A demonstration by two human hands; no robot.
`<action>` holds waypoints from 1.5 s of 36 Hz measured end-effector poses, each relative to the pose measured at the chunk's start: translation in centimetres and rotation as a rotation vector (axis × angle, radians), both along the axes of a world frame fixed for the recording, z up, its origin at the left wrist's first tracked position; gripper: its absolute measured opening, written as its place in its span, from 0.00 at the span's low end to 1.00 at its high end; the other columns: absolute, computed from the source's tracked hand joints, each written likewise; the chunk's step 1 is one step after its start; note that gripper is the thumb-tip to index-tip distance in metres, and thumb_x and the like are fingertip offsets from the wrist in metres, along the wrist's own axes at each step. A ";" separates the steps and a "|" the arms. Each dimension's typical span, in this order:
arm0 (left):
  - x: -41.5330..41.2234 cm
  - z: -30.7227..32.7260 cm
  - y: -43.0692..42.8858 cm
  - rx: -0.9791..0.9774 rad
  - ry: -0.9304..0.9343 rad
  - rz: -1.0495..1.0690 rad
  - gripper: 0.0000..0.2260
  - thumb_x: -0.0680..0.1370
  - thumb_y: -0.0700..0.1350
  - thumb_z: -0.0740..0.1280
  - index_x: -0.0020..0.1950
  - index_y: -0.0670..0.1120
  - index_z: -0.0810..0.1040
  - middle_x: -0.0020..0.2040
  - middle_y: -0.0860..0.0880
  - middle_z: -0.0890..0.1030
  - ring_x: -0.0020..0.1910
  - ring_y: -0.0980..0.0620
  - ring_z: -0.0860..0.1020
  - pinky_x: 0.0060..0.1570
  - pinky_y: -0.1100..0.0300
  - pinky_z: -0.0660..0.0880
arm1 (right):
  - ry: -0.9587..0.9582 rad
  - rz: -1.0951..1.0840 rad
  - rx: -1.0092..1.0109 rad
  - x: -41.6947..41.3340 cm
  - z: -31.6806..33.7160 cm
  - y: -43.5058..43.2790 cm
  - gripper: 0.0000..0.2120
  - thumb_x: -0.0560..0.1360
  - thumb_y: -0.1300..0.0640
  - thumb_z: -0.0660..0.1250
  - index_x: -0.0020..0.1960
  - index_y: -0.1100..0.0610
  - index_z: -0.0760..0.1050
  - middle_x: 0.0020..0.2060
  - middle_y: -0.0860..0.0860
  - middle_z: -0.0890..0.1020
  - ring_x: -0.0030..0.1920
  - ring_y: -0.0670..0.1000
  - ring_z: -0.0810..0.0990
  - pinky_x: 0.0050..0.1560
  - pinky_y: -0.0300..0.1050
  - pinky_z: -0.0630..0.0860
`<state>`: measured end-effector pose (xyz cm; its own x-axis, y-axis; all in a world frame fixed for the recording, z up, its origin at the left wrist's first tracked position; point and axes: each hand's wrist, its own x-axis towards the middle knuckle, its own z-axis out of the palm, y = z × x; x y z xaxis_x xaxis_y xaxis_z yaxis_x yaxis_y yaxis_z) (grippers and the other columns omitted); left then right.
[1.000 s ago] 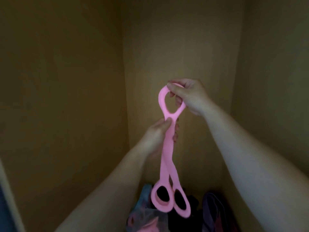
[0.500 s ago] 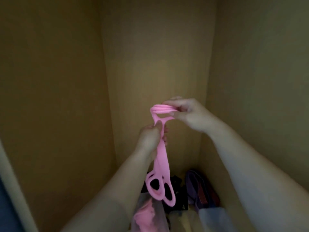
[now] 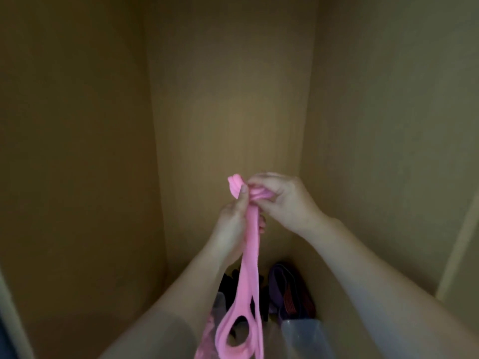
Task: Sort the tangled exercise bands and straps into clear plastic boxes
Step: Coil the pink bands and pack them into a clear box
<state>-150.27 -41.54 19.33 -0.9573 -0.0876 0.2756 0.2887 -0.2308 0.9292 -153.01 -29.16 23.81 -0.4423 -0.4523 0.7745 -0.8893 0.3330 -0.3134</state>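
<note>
Right, the pink rubbery figure-eight exercise band (image 3: pixel 250 242) is hanging in mid-air in front of the back panel of the tan wooden cabinet (image 3: pixel 228 112), not yet in any box. The right hand (image 3: pixel 282 200) is pinching the top loop, which is bunching into folds under its grip. Probably it is folding the band down to a compact bundle. The left hand (image 3: pixel 230 229) is wrapping its grip round the band's stem just below, thumb lying up along it, likely steadying the strands while the top is being folded. The lower loops are dangling free above the clear plastic box (image 3: pixel 303 332) at the bottom edge, so that is looking like the drop target. Behind it, a purple band with red ribbing (image 3: pixel 287 291) and a heap of black straps (image 3: pixel 230 281) are lying on the cabinet floor, seemingly awaiting sorting. Light is dim, so I cannot tell the box contents.
</note>
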 end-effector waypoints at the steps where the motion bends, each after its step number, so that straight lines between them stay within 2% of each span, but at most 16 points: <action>1: 0.1 -0.1 0.3 0.004 -0.004 0.013 0.28 0.77 0.61 0.59 0.50 0.35 0.79 0.29 0.46 0.77 0.28 0.49 0.75 0.34 0.56 0.73 | -0.069 -0.009 -0.010 0.0 -0.1 0.4 0.16 0.71 0.66 0.73 0.57 0.57 0.79 0.48 0.48 0.82 0.49 0.44 0.81 0.51 0.37 0.75; 6: 0.3 -0.6 1.5 -0.067 0.026 0.083 0.24 0.83 0.54 0.55 0.37 0.40 0.79 0.26 0.45 0.74 0.24 0.49 0.71 0.33 0.57 0.69 | -0.190 0.025 -0.011 -0.1 0.0 1.8 0.18 0.68 0.62 0.76 0.49 0.46 0.73 0.49 0.50 0.83 0.53 0.51 0.81 0.54 0.44 0.76; 9: 0.3 -0.7 1.7 -0.094 0.045 0.111 0.22 0.84 0.52 0.54 0.39 0.41 0.77 0.25 0.47 0.73 0.24 0.51 0.70 0.30 0.59 0.68 | -0.315 0.136 -0.083 0.0 -0.2 2.4 0.21 0.67 0.64 0.77 0.54 0.48 0.74 0.52 0.46 0.82 0.59 0.44 0.77 0.57 0.28 0.69; 13: 0.4 -0.3 1.4 -0.105 0.081 0.088 0.19 0.84 0.51 0.53 0.42 0.41 0.75 0.28 0.50 0.74 0.26 0.53 0.70 0.29 0.60 0.69 | -0.565 0.100 -0.289 0.0 -0.7 1.7 0.40 0.60 0.41 0.74 0.69 0.49 0.68 0.64 0.46 0.74 0.63 0.44 0.74 0.64 0.40 0.70; 15: 0.4 -0.4 1.3 -0.153 0.123 0.072 0.19 0.83 0.52 0.54 0.42 0.42 0.75 0.28 0.49 0.74 0.27 0.52 0.70 0.30 0.60 0.70 | -0.794 0.115 -0.399 -0.1 -0.5 1.0 0.44 0.59 0.37 0.72 0.71 0.53 0.68 0.61 0.51 0.77 0.56 0.48 0.79 0.57 0.46 0.76; 17: 0.5 -0.6 1.2 -0.202 0.137 0.075 0.20 0.82 0.55 0.55 0.41 0.42 0.76 0.28 0.48 0.74 0.27 0.51 0.71 0.31 0.59 0.70 | -0.928 0.180 -0.386 0.2 -0.2 0.8 0.34 0.62 0.40 0.72 0.62 0.58 0.74 0.49 0.54 0.82 0.40 0.49 0.81 0.43 0.45 0.77; 20: 0.8 -0.8 1.0 -0.199 0.102 0.064 0.19 0.82 0.52 0.56 0.44 0.40 0.77 0.29 0.47 0.76 0.28 0.51 0.73 0.34 0.56 0.72 | -0.830 0.209 -0.362 -0.1 -0.5 0.8 0.17 0.68 0.57 0.76 0.54 0.59 0.76 0.40 0.52 0.81 0.32 0.45 0.79 0.32 0.39 0.74; 24: 1.3 -0.5 0.7 -0.084 0.023 -0.042 0.10 0.83 0.44 0.58 0.52 0.43 0.78 0.38 0.45 0.85 0.33 0.48 0.81 0.37 0.56 0.80 | -0.676 0.178 -0.348 -0.8 -1.1 0.8 0.14 0.68 0.68 0.75 0.49 0.57 0.77 0.41 0.51 0.81 0.36 0.41 0.80 0.35 0.36 0.76; 32: 1.7 0.1 -1.5 -0.087 -0.149 -0.232 0.14 0.83 0.44 0.57 0.60 0.35 0.75 0.49 0.37 0.81 0.37 0.47 0.82 0.41 0.54 0.81 | -0.541 0.173 -0.346 -0.4 -2.9 0.5 0.17 0.67 0.68 0.75 0.52 0.55 0.78 0.42 0.47 0.82 0.37 0.40 0.79 0.38 0.34 0.77; 37: 1.8 -0.4 -1.7 -0.013 -0.131 -0.253 0.14 0.82 0.38 0.54 0.60 0.34 0.75 0.43 0.37 0.79 0.36 0.45 0.78 0.41 0.54 0.79 | -0.414 0.095 -0.225 0.4 -4.2 -0.1 0.20 0.71 0.67 0.73 0.59 0.52 0.76 0.45 0.41 0.82 0.42 0.34 0.80 0.44 0.29 0.75; 41: 1.5 -1.2 -1.9 -0.025 -0.076 -0.184 0.13 0.82 0.37 0.57 0.61 0.32 0.73 0.45 0.34 0.78 0.36 0.45 0.79 0.39 0.54 0.79 | -0.356 0.112 -0.273 0.6 -5.1 -0.4 0.22 0.71 0.69 0.71 0.57 0.48 0.76 0.42 0.45 0.83 0.36 0.54 0.83 0.36 0.39 0.81; 43: 1.5 -1.4 -1.8 -0.035 -0.076 -0.151 0.12 0.82 0.39 0.58 0.57 0.34 0.76 0.44 0.35 0.79 0.36 0.46 0.79 0.39 0.54 0.80 | -0.328 0.118 -0.284 0.5 -5.5 -0.5 0.24 0.71 0.69 0.72 0.57 0.45 0.75 0.43 0.41 0.82 0.37 0.54 0.83 0.36 0.35 0.80; 48: 1.0 -2.2 -1.6 -0.168 -0.082 0.018 0.10 0.82 0.43 0.60 0.48 0.42 0.78 0.41 0.37 0.81 0.37 0.43 0.79 0.47 0.45 0.78 | -0.571 0.247 -0.263 0.0 -5.6 0.1 0.29 0.69 0.73 0.71 0.63 0.50 0.72 0.55 0.46 0.81 0.51 0.43 0.81 0.50 0.37 0.79; 50: 0.9 -2.2 -2.2 -0.254 -0.071 0.045 0.09 0.81 0.43 0.62 0.46 0.40 0.79 0.41 0.36 0.80 0.37 0.42 0.79 0.48 0.45 0.77 | -0.746 0.355 -0.311 -0.2 -4.9 0.9 0.22 0.71 0.68 0.70 0.62 0.52 0.75 0.57 0.50 0.81 0.56 0.46 0.80 0.58 0.41 0.76; 52: 1.0 -2.1 -2.7 -0.340 -0.041 -0.005 0.09 0.82 0.41 0.60 0.48 0.40 0.79 0.38 0.40 0.81 0.36 0.46 0.79 0.44 0.51 0.78 | -0.926 0.410 -0.451 -0.3 -4.0 1.4 0.11 0.74 0.59 0.65 0.56 0.57 0.79 0.55 0.55 0.82 0.55 0.52 0.81 0.58 0.47 0.76; 54: 1.3 -1.9 -2.7 -0.390 -0.017 -0.051 0.10 0.83 0.42 0.58 0.48 0.41 0.78 0.36 0.43 0.81 0.35 0.49 0.79 0.40 0.57 0.76 | -1.021 0.329 -0.486 -0.4 -3.2 1.4 0.10 0.78 0.57 0.62 0.53 0.60 0.79 0.50 0.58 0.83 0.51 0.56 0.80 0.55 0.50 0.75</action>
